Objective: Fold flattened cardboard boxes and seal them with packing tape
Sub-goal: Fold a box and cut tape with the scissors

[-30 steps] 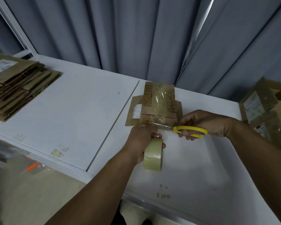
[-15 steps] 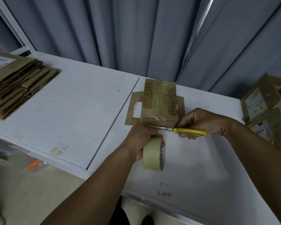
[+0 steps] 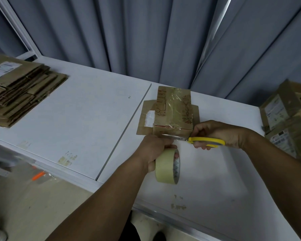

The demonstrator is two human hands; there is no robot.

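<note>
A small folded cardboard box (image 3: 172, 112) stands on the white table (image 3: 87, 115), with clear tape running over its top and side flaps spread out at its base. My left hand (image 3: 155, 150) grips a roll of packing tape (image 3: 167, 166) just in front of the box. My right hand (image 3: 217, 134) holds yellow-handled scissors (image 3: 205, 141); their blades lie along the box's near bottom edge, where the tape runs from box to roll.
A stack of flattened cardboard boxes (image 3: 19, 91) lies at the table's far left. Several taped boxes (image 3: 285, 122) are piled at the right edge. Grey curtains (image 3: 146, 40) hang behind the table. A seam (image 3: 123, 134) splits the tabletop in two.
The box has been tipped back so its taped top faces me more. Both hands have stayed at the box's near edge, the tape roll turning slightly.
</note>
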